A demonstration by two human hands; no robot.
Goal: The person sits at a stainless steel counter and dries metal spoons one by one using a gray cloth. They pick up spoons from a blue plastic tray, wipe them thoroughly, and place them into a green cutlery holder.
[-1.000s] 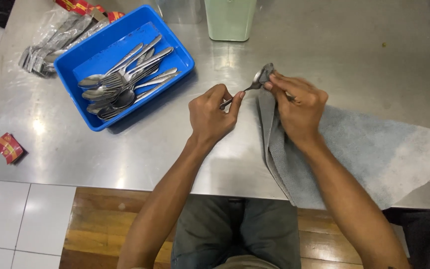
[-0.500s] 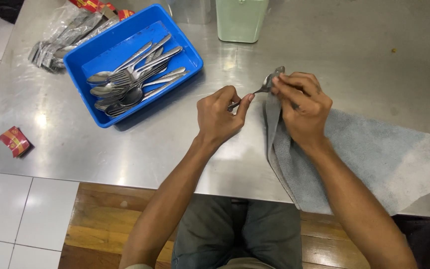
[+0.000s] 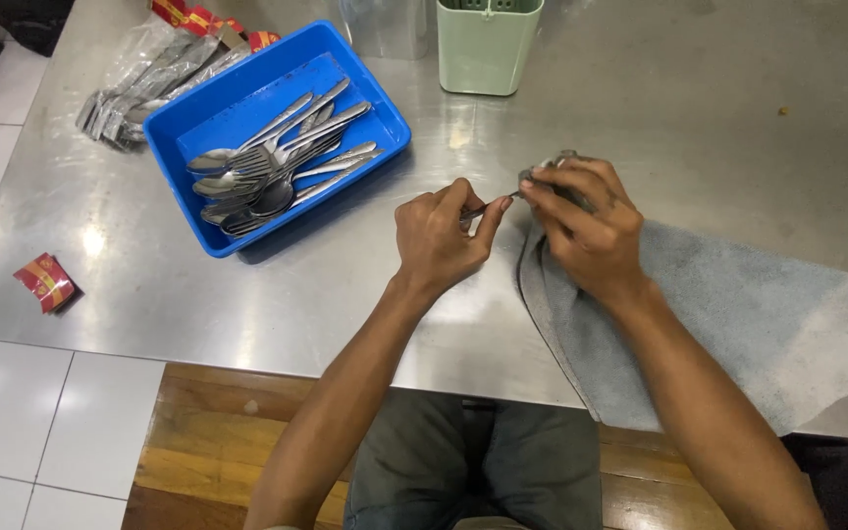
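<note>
Spoon (image 3: 488, 208) handle sits pinched in the left hand (image 3: 441, 238) fingertips, while the right hand (image 3: 581, 224) wraps the grey cloth (image 3: 738, 314) around its bowl, hiding that end completely above the steel table (image 3: 345, 285).

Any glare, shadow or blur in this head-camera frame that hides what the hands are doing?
Head view: ceiling light glares off the steel table in soft patches, brightest by the green holder and left of the blue tray. The left hand and right hand are sharp; the piece of cutlery between them is mostly hidden by fingers and grey cloth. Slight wide-angle bending at the edges.
</note>
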